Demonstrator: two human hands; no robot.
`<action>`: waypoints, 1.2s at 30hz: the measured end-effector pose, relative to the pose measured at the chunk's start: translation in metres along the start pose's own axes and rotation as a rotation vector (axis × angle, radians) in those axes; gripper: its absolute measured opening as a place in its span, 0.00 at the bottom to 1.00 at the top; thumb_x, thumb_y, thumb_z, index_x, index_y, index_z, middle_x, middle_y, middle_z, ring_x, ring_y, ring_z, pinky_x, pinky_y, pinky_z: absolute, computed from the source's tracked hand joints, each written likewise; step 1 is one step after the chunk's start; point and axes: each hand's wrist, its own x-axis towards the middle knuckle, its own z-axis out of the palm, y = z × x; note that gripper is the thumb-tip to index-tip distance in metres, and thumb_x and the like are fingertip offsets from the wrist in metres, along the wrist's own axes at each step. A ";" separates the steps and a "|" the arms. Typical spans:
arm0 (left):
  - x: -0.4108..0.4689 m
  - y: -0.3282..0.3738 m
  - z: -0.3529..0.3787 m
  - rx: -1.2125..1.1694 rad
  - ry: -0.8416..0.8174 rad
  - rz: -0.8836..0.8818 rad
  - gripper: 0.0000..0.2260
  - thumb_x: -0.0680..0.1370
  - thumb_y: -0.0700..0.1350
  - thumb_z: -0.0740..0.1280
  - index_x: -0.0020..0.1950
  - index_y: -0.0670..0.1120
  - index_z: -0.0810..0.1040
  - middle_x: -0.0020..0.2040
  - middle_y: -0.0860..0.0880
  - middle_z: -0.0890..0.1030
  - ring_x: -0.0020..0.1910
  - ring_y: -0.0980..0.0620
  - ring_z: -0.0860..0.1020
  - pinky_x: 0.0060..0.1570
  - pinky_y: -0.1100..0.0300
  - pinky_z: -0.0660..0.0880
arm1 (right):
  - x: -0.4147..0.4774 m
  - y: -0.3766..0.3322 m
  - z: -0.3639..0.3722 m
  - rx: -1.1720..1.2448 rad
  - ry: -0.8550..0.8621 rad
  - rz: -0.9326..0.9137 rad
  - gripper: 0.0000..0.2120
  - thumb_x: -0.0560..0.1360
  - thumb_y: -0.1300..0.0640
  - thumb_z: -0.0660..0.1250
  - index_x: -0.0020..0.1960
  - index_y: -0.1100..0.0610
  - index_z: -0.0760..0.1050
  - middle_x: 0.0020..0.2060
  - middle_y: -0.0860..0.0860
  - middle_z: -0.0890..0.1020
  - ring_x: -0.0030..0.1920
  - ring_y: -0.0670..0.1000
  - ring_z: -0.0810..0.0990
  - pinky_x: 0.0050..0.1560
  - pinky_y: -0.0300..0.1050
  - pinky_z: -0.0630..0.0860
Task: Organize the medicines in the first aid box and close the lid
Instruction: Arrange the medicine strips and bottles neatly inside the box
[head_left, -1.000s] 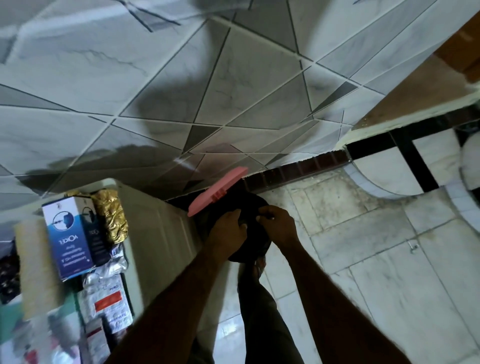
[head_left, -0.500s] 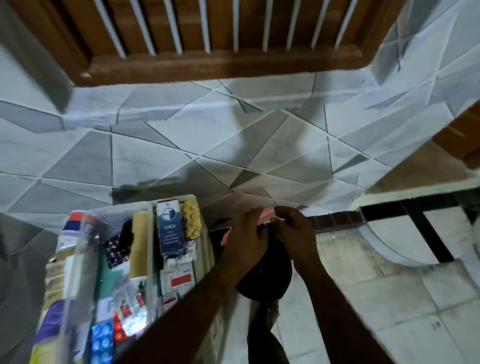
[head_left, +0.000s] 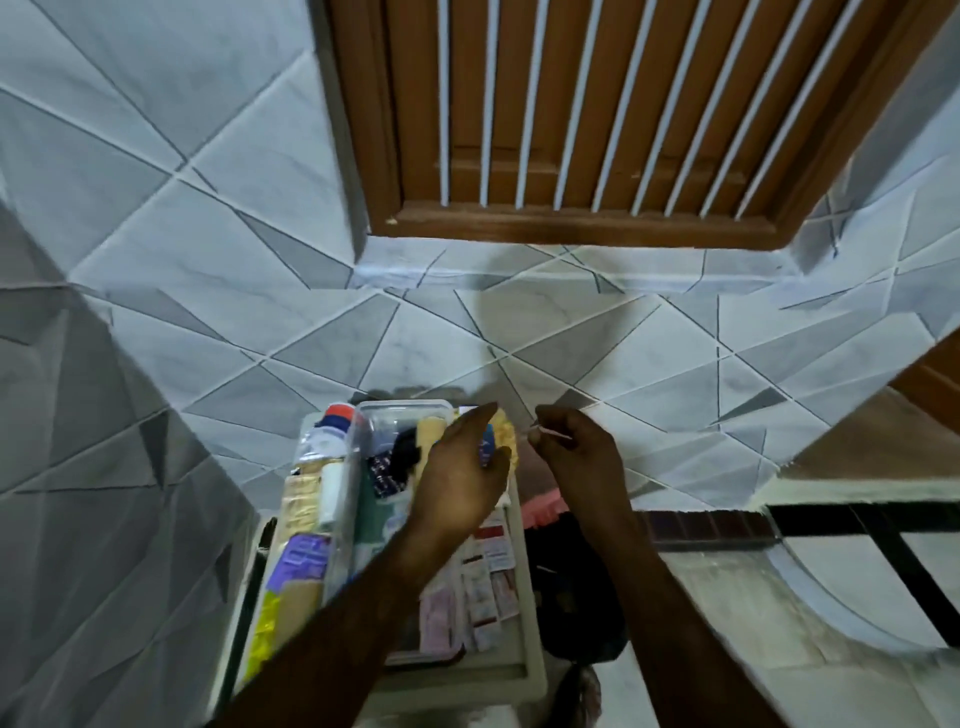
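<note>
An open first aid box (head_left: 524, 613), pale and rectangular with a raised rim, sits at about 6 o'clock in the head view, close against a wall (head_left: 156, 208) of grey and white angular tiles. A clear plastic tray (head_left: 402, 410) divides its far half. Packed along its left side are a bottle with an orange-and-blue cap (head_left: 337, 415), a white tube (head_left: 331, 491), a purple packet (head_left: 301, 564) and yellow blister strips (head_left: 262, 634); red-and-white sachets (head_left: 488, 551) lie toward the right rim.

The left hand (head_left: 460, 480) hovers over the middle of the box, fingers loosely spread and holding nothing that can be seen. The right hand (head_left: 579, 454), at about 3 o'clock from the box's far end and off its rim, pinches a thin pale sliver (head_left: 550, 431) between thumb and fingers; what it is cannot be told.

A pink comb-like item (head_left: 543, 506) and a dark bag (head_left: 576, 597) lie just right of the box. A wooden barred window (head_left: 597, 119) fills 12 o'clock.
</note>
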 end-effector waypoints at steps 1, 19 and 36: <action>-0.007 -0.004 -0.013 -0.002 0.002 -0.013 0.23 0.75 0.41 0.67 0.70 0.47 0.71 0.67 0.47 0.76 0.64 0.49 0.75 0.66 0.55 0.71 | -0.007 -0.004 0.008 0.004 -0.005 -0.007 0.12 0.73 0.59 0.70 0.55 0.49 0.79 0.49 0.41 0.83 0.50 0.41 0.82 0.53 0.40 0.76; -0.085 -0.056 -0.058 -0.002 -0.042 -0.116 0.20 0.75 0.48 0.66 0.68 0.51 0.72 0.63 0.49 0.78 0.61 0.52 0.77 0.59 0.49 0.77 | -0.075 -0.008 0.060 -0.114 -0.188 -0.009 0.12 0.75 0.58 0.70 0.58 0.53 0.79 0.52 0.48 0.83 0.51 0.44 0.81 0.53 0.45 0.80; -0.090 -0.055 -0.077 0.114 0.110 -0.349 0.23 0.74 0.34 0.66 0.68 0.45 0.73 0.65 0.45 0.76 0.62 0.47 0.75 0.61 0.59 0.71 | -0.063 0.014 0.083 -0.262 -0.462 -0.107 0.10 0.75 0.61 0.67 0.54 0.52 0.79 0.47 0.43 0.80 0.50 0.45 0.80 0.52 0.43 0.78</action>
